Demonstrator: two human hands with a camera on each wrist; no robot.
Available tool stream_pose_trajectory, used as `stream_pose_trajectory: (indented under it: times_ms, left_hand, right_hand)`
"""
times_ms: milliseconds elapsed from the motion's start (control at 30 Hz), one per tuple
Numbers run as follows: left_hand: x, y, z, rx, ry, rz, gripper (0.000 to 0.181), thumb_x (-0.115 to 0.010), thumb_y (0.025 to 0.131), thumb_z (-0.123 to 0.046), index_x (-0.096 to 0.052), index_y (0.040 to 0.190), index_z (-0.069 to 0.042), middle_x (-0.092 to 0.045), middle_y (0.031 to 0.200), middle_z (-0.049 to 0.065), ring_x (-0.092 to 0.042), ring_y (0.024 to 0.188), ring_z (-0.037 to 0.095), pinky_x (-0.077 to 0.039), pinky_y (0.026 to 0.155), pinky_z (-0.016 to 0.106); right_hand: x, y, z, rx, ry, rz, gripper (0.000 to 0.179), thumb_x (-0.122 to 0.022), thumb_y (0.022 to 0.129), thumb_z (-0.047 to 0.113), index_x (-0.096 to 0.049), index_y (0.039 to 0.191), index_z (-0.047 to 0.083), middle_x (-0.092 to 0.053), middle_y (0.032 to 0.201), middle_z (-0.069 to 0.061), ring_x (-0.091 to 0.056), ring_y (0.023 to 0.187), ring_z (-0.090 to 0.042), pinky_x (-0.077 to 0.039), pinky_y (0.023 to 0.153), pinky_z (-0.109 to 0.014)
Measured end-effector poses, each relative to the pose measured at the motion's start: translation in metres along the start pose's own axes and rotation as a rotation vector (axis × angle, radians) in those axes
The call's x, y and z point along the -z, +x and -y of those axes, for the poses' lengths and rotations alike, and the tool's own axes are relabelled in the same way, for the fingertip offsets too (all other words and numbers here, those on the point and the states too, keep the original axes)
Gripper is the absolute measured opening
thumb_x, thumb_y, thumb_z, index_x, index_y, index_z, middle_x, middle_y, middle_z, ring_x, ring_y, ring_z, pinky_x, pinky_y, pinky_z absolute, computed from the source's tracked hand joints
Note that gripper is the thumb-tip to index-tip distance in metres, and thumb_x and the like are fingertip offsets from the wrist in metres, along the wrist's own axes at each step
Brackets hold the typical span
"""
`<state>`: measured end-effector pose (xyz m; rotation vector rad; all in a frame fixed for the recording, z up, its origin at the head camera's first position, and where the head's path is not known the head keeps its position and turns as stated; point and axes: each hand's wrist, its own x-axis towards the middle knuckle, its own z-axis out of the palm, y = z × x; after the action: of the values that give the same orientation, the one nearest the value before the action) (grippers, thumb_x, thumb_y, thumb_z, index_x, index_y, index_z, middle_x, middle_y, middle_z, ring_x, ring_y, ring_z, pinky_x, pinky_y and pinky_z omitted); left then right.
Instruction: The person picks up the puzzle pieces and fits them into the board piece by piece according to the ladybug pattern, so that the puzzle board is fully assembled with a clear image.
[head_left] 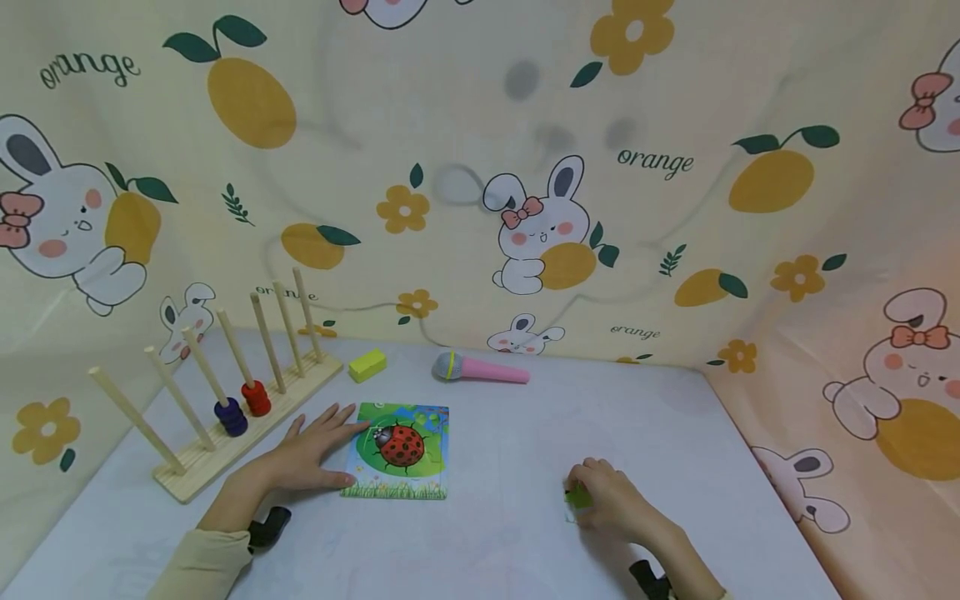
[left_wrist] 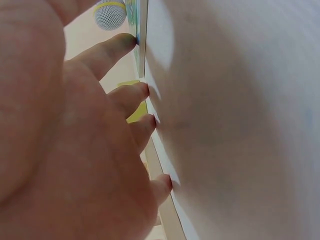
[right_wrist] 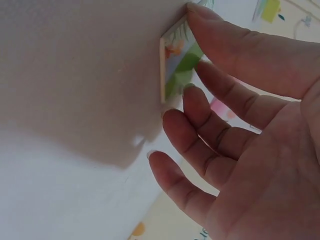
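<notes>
A square ladybug picture puzzle (head_left: 402,451) lies flat on the white table. My left hand (head_left: 318,451) is spread at its left side, with the index finger and thumb touching its edge. In the left wrist view, the other fingertips (left_wrist: 142,92) rest on the tabletop. Further right, my right hand (head_left: 611,498) pinches a small, thin puzzle piece (right_wrist: 182,62) between thumb and index finger. The piece has green, pale blue and orange print and is tilted up close over the table. Its far end is hidden by the thumb, while the other fingers curl loosely below it.
A wooden rack (head_left: 225,442) with upright pegs stands at the left, carrying purple rings (head_left: 230,417) and red rings (head_left: 256,398). Behind the puzzle lie a yellow-green block (head_left: 367,365) and a pink toy microphone (head_left: 480,368). A printed cloth (head_left: 450,108) hangs around the table.
</notes>
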<state>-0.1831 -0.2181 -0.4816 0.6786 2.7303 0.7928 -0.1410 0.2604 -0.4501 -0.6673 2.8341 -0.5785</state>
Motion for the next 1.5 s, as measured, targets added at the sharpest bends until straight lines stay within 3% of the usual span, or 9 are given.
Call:
stream_pose_trajectory:
  times_ms: [200,500,700,800,933,1067,1200,1333,1500]
  left_hand:
    - [0.001,0.0,-0.002,0.006,-0.006,0.0,0.087,-0.076,0.081,-0.052,-0.043,0.151,-0.013,-0.021,0.161,0.023,-0.009,0.148,0.049,0.002,0.107,0.077]
    - [-0.003,0.002,-0.014,-0.077,0.036,-0.024,0.08,-0.078,0.084,-0.039,-0.044,0.15,-0.007,-0.023,0.161,0.022,-0.014,0.148,0.045,-0.007,0.106,0.078]
    - [-0.009,0.006,-0.026,-0.12,0.031,0.025,0.071,-0.072,0.09,-0.039,-0.046,0.15,-0.012,-0.026,0.161,0.02,-0.015,0.147,0.048,-0.007,0.106,0.079]
    - [-0.013,0.006,-0.026,-0.12,0.057,0.051,0.067,-0.07,0.091,-0.039,-0.048,0.149,-0.014,-0.027,0.161,0.02,-0.016,0.147,0.049,-0.009,0.105,0.08]
    - [-0.016,0.005,-0.026,-0.116,0.077,0.056,0.063,-0.07,0.091,-0.038,-0.052,0.147,-0.016,-0.03,0.16,0.02,-0.019,0.146,0.05,-0.012,0.103,0.081]
    - [-0.016,0.005,-0.026,-0.116,0.067,0.056,0.063,-0.07,0.091,-0.039,-0.053,0.146,-0.015,-0.03,0.159,0.02,-0.019,0.145,0.051,-0.011,0.103,0.081]
    - [-0.015,0.007,-0.027,-0.112,0.056,0.065,0.063,-0.07,0.091,-0.039,-0.052,0.146,-0.015,-0.031,0.159,0.02,-0.019,0.145,0.05,-0.01,0.103,0.081]
    - [-0.013,0.008,-0.028,-0.106,0.045,0.076,0.064,-0.071,0.091,-0.038,-0.052,0.147,-0.015,-0.031,0.159,0.02,-0.018,0.146,0.05,-0.009,0.103,0.081]
    - [-0.013,0.009,-0.029,-0.112,0.047,0.074,0.064,-0.07,0.09,-0.04,-0.052,0.147,-0.016,-0.031,0.159,0.021,-0.019,0.145,0.051,-0.009,0.103,0.082]
  right_hand:
    - [-0.001,0.0,-0.002,-0.028,0.01,0.003,0.044,-0.09,0.063,0.001,-0.064,0.096,0.011,-0.052,0.094,0.002,-0.049,0.089,-0.017,-0.047,0.075,-0.035]
    - [-0.001,0.001,-0.002,-0.03,0.072,0.026,0.044,-0.088,0.066,0.0,-0.061,0.098,0.012,-0.055,0.098,0.002,-0.059,0.095,-0.023,-0.055,0.08,-0.051]
    - [-0.001,0.01,0.003,0.02,0.052,0.039,0.027,-0.079,0.076,-0.006,-0.064,0.086,0.014,-0.062,0.086,0.006,-0.056,0.08,-0.013,-0.05,0.072,-0.04]
    - [-0.003,0.02,0.012,0.064,0.024,0.055,0.021,-0.075,0.082,-0.004,-0.065,0.083,0.014,-0.065,0.083,0.007,-0.055,0.076,-0.01,-0.05,0.07,-0.038]
    - [-0.006,0.037,0.03,0.118,0.015,0.071,0.014,-0.073,0.086,-0.001,-0.068,0.089,0.012,-0.069,0.089,0.004,-0.062,0.082,-0.012,-0.054,0.075,-0.04]
    - [-0.01,0.058,0.054,0.163,0.001,0.067,0.019,-0.071,0.087,-0.005,-0.068,0.099,0.009,-0.072,0.098,-0.003,-0.066,0.09,-0.019,-0.055,0.079,-0.041]
    - [-0.017,0.082,0.074,0.204,0.007,0.072,0.028,-0.07,0.086,-0.006,-0.066,0.109,0.008,-0.072,0.1,-0.004,-0.064,0.088,-0.017,-0.054,0.077,-0.036]
    - [-0.026,0.104,0.09,0.268,0.009,0.082,0.031,-0.069,0.086,-0.007,-0.067,0.111,0.009,-0.072,0.1,-0.002,-0.063,0.084,-0.011,-0.053,0.075,-0.031]
    - [-0.036,0.123,0.108,0.344,0.032,0.081,0.033,-0.066,0.086,-0.01,-0.068,0.115,0.006,-0.072,0.108,-0.004,-0.065,0.095,-0.012,-0.053,0.084,-0.029]
